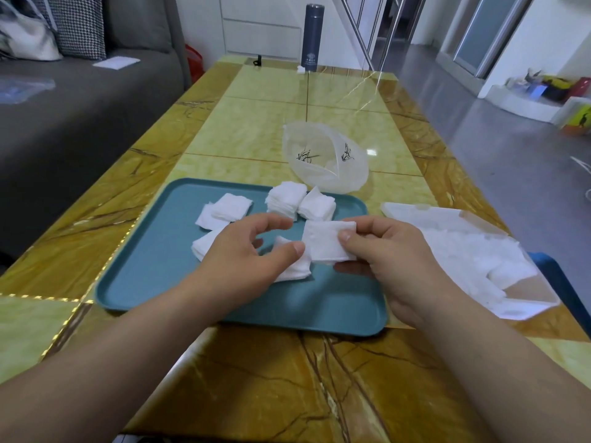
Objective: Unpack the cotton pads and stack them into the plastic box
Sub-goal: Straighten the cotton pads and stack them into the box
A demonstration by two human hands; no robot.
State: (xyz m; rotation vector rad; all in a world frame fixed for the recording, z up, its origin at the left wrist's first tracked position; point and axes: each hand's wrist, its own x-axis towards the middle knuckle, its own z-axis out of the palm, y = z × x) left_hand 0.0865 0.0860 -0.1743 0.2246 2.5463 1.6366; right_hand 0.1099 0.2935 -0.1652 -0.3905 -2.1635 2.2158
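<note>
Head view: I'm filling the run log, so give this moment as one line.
right hand pinches cotton pads over tray | left hand loosely curled beside them | loose pads on tray | plastic box beyond tray

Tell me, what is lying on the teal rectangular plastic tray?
Several small stacks of white square cotton pads. The left hand covers part of two stacks; the right hand pinches a pad above the tray.

Table (256, 132): tray (134, 282), box (326, 174), packet (447, 238)
</note>
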